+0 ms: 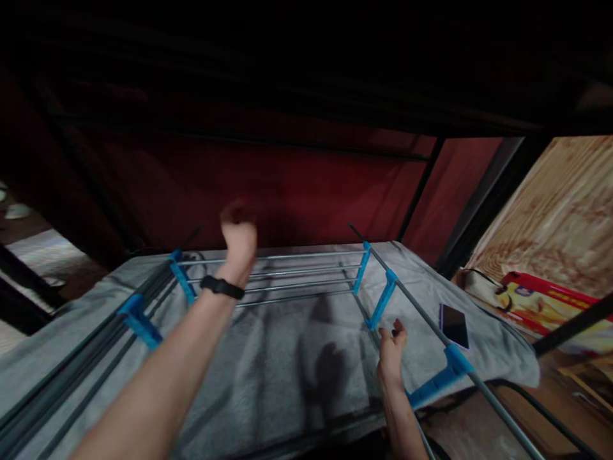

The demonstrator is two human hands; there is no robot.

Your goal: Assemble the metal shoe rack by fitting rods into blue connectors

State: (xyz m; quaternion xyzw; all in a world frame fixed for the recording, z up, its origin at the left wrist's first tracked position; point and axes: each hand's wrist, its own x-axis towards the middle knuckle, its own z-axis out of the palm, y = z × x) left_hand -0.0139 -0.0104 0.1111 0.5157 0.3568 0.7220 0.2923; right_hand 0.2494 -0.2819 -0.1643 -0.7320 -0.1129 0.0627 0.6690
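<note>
A frame of grey metal rods (pixel 311 269) joined by blue plastic brackets lies on a grey blanket (pixel 268 377). My left hand (pixel 239 233), with a black band (pixel 223 287) on its wrist, is raised over the far crossrods. Motion blurs its fingers, so their grip does not show. My right hand (pixel 393 348) hovers inside the frame's right side, close to a blue bracket (pixel 383 300). Its fingers are apart and I see nothing in them. Another blue bracket (pixel 443 377) is nearer me, and a matching one (pixel 140 321) is on the left side.
A phone (pixel 454 326) lies on the blanket outside the right rod. Dark bed posts (pixel 493 204) and a dark overhang enclose the space, with a red cloth (pixel 287 185) behind. A red and yellow box (pixel 550 303) is at right, near a black cable (pixel 531 399).
</note>
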